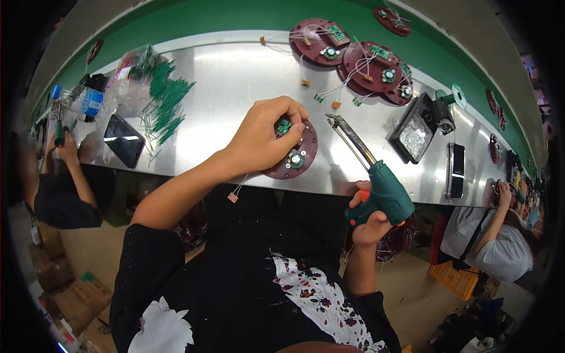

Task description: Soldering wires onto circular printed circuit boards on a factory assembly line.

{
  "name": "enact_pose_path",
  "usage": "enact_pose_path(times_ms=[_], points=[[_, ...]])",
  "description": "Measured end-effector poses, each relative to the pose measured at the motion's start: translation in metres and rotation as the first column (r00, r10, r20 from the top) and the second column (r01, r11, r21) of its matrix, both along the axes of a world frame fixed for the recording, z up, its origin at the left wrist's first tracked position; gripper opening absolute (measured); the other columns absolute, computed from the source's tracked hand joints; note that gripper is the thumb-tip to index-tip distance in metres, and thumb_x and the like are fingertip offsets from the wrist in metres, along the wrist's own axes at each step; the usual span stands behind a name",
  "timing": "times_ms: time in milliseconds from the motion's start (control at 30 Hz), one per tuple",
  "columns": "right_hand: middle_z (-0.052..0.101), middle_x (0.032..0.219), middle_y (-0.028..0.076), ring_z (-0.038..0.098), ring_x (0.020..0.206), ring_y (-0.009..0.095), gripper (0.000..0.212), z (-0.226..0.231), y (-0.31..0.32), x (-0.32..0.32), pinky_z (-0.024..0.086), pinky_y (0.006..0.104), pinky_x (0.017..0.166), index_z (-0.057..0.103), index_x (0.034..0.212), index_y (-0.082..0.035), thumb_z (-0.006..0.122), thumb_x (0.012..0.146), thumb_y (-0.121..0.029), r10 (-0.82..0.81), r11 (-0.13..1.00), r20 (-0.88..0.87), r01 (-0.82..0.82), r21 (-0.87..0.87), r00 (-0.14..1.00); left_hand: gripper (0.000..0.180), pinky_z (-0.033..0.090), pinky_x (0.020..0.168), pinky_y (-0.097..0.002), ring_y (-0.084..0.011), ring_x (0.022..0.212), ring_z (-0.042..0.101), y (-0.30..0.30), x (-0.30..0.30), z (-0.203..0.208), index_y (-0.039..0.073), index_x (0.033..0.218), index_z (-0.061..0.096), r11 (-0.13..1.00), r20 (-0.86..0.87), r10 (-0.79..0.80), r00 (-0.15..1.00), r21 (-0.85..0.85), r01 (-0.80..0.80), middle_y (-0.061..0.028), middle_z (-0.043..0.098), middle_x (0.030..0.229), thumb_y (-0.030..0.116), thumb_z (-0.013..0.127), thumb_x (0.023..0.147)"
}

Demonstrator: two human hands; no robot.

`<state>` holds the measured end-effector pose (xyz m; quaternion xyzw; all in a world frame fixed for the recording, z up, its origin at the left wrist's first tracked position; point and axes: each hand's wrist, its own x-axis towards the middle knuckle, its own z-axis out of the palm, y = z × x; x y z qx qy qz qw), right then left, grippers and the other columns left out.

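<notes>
A maroon round plate [305,154] lies at the near edge of the metal bench, bearing a small green circuit board [283,127] and a round component [295,159]. My left hand [268,134] rests over its left side, thumb and fingertips pinched together above the green board; whatever sits between them is hidden. White wires with a small connector [233,197] hang off the bench edge below that hand. In my right hand [372,226] is a green soldering gun [385,194] with orange parts, its long metal tip pointing up and left, apart from the plate.
Several wired maroon plates [321,41] overlap at the back. Cut green wires [165,97] lie left, near a black phone [124,141], a plastic bag and a bottle [88,101]. Rightward stand a black tray [414,132], a solder spool [457,97] and another phone [455,170]. Co-workers sit at both sides.
</notes>
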<state>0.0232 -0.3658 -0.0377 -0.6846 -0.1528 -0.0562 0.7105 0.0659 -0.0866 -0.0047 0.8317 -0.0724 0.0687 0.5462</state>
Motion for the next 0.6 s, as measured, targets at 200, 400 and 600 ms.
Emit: enact_pose_path(times_ms=[200,400,600], points=[[0.069,0.101,0.014,0.063,0.07,0.017,0.079,-0.01,-0.003,0.0,0.05,0.0297,0.062,0.062,0.123,0.009,0.058,0.097,-0.066,-0.01,1.0,-0.021,0.01,-0.003,1.0,0.008,0.053,0.098,-0.0376,-0.0291,0.119,0.068,0.0,0.004,-0.004,-0.002,0.092,0.058,0.999,-0.02,0.0,1.0,-0.042,-0.001,-0.0157,0.072,0.109,0.001,0.065,0.089],[0.067,0.107,0.016,0.06,0.069,0.017,0.08,-0.016,-0.01,-0.001,0.049,0.031,0.064,0.061,0.122,0.009,0.052,0.099,-0.068,0.083,0.99,0.006,-0.082,-0.111,0.997,0.012,0.057,0.085,-0.039,-0.0321,0.094,0.073,-0.002,0.003,-0.009,-0.002,0.087,0.058,0.999,0.139,0.043,0.989,-0.028,-0.039,-0.0173,0.072,0.096,0.004,0.068,0.083],[0.066,0.099,0.013,0.06,0.068,0.016,0.075,-0.014,-0.008,0.001,0.047,0.0288,0.061,0.064,0.116,0.007,0.059,0.096,-0.065,0.074,0.99,0.02,-0.071,-0.121,0.997,0.012,0.057,0.084,-0.0386,-0.0315,0.095,0.073,-0.002,0.002,-0.007,-0.002,0.087,0.058,0.999,0.167,0.037,0.985,-0.016,-0.035,-0.0164,0.072,0.095,0.003,0.068,0.083]])
